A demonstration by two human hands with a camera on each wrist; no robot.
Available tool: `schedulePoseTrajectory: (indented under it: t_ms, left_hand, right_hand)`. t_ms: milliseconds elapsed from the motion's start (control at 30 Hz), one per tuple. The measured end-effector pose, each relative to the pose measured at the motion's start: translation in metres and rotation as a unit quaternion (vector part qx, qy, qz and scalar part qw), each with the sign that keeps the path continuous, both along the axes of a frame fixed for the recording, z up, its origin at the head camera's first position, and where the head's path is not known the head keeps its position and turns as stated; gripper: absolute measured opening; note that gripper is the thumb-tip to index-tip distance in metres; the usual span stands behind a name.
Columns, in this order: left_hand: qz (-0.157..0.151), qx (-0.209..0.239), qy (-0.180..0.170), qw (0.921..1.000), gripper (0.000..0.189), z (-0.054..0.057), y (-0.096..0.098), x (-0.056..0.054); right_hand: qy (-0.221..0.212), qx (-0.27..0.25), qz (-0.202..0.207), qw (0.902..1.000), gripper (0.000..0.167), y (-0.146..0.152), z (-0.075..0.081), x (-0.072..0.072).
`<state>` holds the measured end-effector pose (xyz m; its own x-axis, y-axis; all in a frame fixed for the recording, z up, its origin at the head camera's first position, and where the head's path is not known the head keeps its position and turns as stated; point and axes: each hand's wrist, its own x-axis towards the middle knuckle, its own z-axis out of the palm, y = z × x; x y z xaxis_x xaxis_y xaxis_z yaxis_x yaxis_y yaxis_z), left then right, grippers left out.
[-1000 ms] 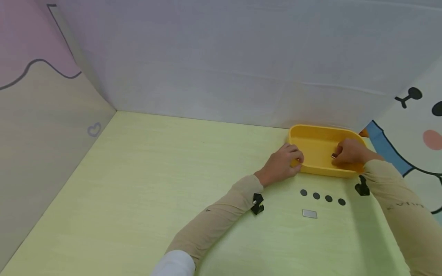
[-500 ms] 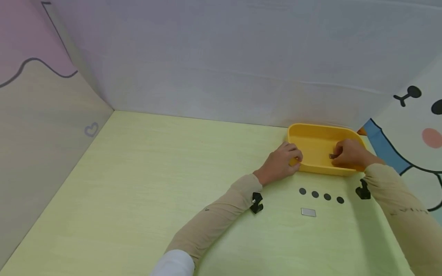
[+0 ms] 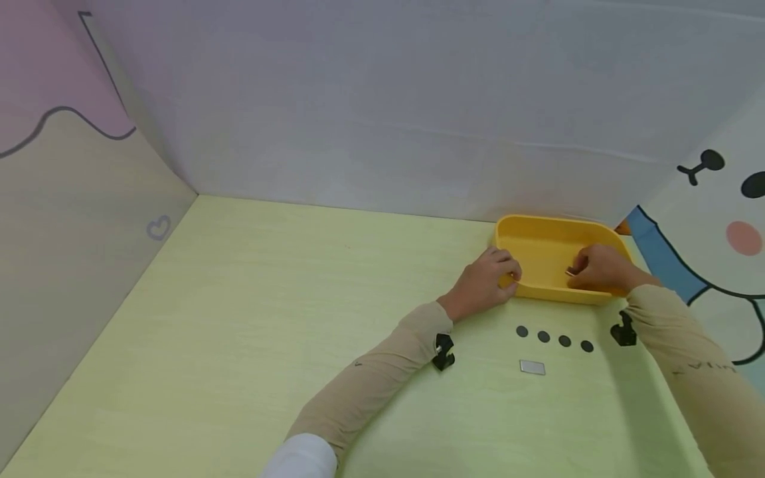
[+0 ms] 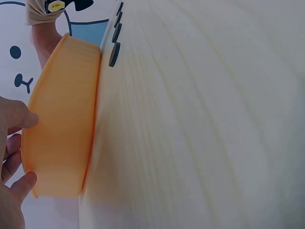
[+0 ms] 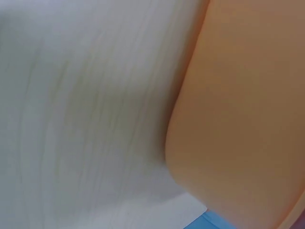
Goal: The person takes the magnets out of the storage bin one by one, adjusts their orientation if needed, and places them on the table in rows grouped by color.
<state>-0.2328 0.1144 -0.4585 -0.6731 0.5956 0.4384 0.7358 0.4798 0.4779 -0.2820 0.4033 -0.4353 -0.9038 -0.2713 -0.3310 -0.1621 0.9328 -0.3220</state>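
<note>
A yellow plastic tray [image 3: 538,249] with rounded corners stands at the back right of the table, against the back wall. My left hand [image 3: 484,282] grips its near left corner, fingers curled over the rim. In the left wrist view the tray's outer wall [image 4: 64,119] looks orange, with fingertips [image 4: 29,119] on its edge. Inside the tray, my right hand [image 3: 603,267] pinches a small dark piece with a shiny edge [image 3: 570,271], low near the tray floor. Its kind is too small to tell. The right wrist view shows the tray's side [image 5: 238,109] and hides the fingers.
Several black discs [image 3: 543,336] lie in a row in front of the tray. Nearer the person is a small silver rectangle [image 3: 532,367]. A white back wall [image 3: 358,119] and a right wall with cartoon print [image 3: 717,252] border the table [image 3: 269,318].
My right hand has shifted slightly left within the tray, and the small piece it pinches has turned a little. The left hand keeps its hold on the corner.
</note>
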Motion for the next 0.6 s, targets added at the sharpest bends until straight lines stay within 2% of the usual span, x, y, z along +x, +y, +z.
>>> schedulePoseTrajectory:
  t_ms: [267,600]
  left_hand:
    - [0.002,0.006,-0.002,1.0000,0.005,-0.0015,0.0002,-0.0005]
    - [0.000,0.014,0.006,0.9999,0.006,-0.0041,0.0012,-0.0021]
  right_hand:
    - [0.012,-0.011,0.001,0.9999,0.023,-0.0025,0.0013,0.0076]
    - [0.032,-0.024,0.020,0.9990,0.023,-0.0028,0.0047,0.0083]
